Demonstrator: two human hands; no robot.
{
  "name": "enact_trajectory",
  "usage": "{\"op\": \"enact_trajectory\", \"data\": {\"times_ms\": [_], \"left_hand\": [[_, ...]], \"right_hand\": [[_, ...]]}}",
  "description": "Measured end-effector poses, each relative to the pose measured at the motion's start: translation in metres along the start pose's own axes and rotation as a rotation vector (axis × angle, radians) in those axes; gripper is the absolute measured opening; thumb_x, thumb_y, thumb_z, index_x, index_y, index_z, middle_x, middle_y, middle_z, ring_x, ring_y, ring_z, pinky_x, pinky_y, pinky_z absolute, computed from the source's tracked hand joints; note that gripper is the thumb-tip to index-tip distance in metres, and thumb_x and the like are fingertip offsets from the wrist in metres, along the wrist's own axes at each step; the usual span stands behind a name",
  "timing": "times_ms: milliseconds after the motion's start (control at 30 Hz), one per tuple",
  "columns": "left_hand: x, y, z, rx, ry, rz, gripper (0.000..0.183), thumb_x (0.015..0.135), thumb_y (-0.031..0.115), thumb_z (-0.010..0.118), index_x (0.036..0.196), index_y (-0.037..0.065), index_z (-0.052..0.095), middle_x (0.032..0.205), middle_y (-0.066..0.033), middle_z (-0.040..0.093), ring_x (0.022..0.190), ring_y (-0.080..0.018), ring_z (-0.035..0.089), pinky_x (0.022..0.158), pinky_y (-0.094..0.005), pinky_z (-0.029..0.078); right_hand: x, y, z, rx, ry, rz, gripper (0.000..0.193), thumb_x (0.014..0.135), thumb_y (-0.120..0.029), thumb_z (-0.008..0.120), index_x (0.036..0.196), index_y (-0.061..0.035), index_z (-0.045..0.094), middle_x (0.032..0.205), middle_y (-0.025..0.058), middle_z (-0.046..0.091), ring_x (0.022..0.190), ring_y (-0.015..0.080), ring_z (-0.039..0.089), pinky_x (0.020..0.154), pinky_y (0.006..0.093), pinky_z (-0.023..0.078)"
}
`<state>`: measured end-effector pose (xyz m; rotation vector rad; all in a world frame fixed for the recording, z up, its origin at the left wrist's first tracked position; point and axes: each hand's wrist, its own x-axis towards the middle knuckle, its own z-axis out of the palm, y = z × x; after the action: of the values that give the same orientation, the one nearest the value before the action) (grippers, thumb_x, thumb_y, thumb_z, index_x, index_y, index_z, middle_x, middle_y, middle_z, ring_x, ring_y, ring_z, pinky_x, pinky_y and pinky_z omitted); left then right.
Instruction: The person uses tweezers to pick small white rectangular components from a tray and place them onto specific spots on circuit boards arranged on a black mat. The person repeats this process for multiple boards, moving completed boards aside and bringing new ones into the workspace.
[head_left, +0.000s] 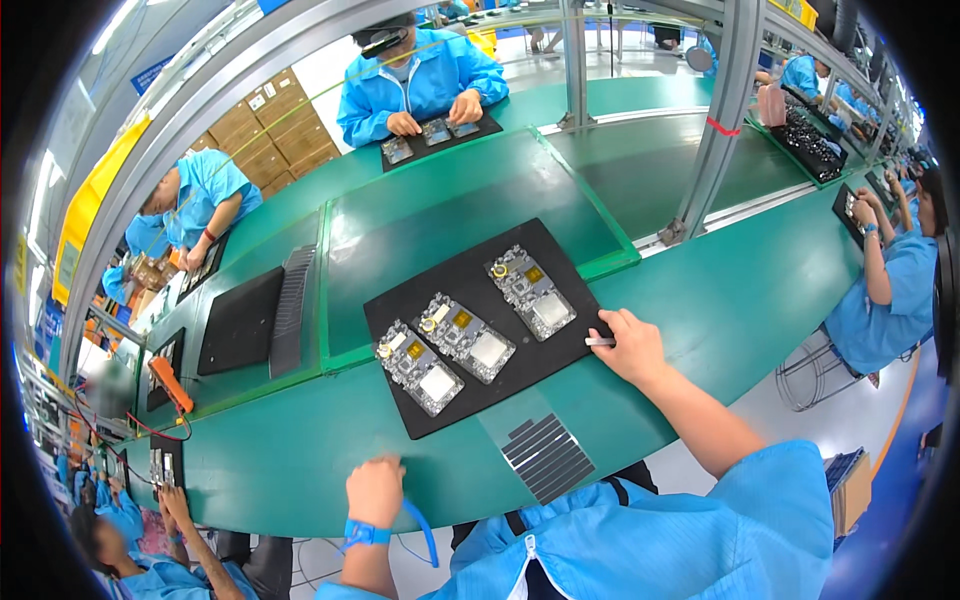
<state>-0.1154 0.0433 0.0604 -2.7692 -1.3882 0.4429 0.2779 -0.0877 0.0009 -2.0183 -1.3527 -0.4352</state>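
A black mat [530, 375] lies at a slant on the green bench in front of me. Three grey circuit boards [532, 290] with silvery square shields and gold patches rest on it: two side by side at the left, one farther right. At the mat's right edge, my right hand [635, 350] is closed round a small pale stick [600, 342] that points left. My left hand [375, 490] is curled by the bench's near edge, below the mat, its palm hidden. A blue strap circles that wrist. Between my hands lies a sheet of dark strips [548, 455].
A green-edged belt [440, 230] runs beyond the mat. Across it, a person [420, 85] handles boards on another mat. At the left lie a black mat [240, 320], another strip sheet [292, 305] and an orange meter [170, 384]. A metal post [715, 130] rises at the right.
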Motion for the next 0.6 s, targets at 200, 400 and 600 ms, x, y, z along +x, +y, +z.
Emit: {"op": "enact_trajectory", "data": {"times_ms": [200,400,600], "left_hand": [[-0.005,0.087,-0.013,-0.537,0.504,0.320,0.055,0.082,0.035,0.067,0.124,0.004,0.052,0.117,-0.0228,0.057,0.104,-0.0370,0.056,0.087,-0.0443,0.047],[0.012,0.140,0.020,-0.343,0.376,0.531,0.061,0.083,0.044,0.063,0.136,0.019,0.046,0.145,-0.0234,0.030,0.134,-0.0420,0.028,0.104,-0.0585,0.027],[0.040,0.102,0.020,-0.359,0.305,0.757,0.049,0.086,0.034,0.061,0.132,0.021,0.051,0.145,-0.0133,0.036,0.131,-0.0352,0.035,0.103,-0.0481,0.035]], "right_hand": [[0.004,0.001,0.001,-0.036,-0.043,-0.027,0.021,0.077,-0.023,0.071,0.088,-0.0076,0.061,0.071,0.0067,0.060,0.054,0.0277,0.061,0.049,0.0374,0.050],[0.005,0.000,0.006,0.074,0.052,-0.113,0.016,0.077,-0.017,0.071,0.078,-0.0072,0.058,0.066,0.0055,0.059,0.051,0.0258,0.058,0.046,0.0366,0.047],[-0.001,0.007,0.008,0.111,0.016,-0.302,0.016,0.076,-0.015,0.071,0.071,-0.0081,0.057,0.063,0.0033,0.057,0.049,0.0242,0.057,0.044,0.0331,0.046]]}}
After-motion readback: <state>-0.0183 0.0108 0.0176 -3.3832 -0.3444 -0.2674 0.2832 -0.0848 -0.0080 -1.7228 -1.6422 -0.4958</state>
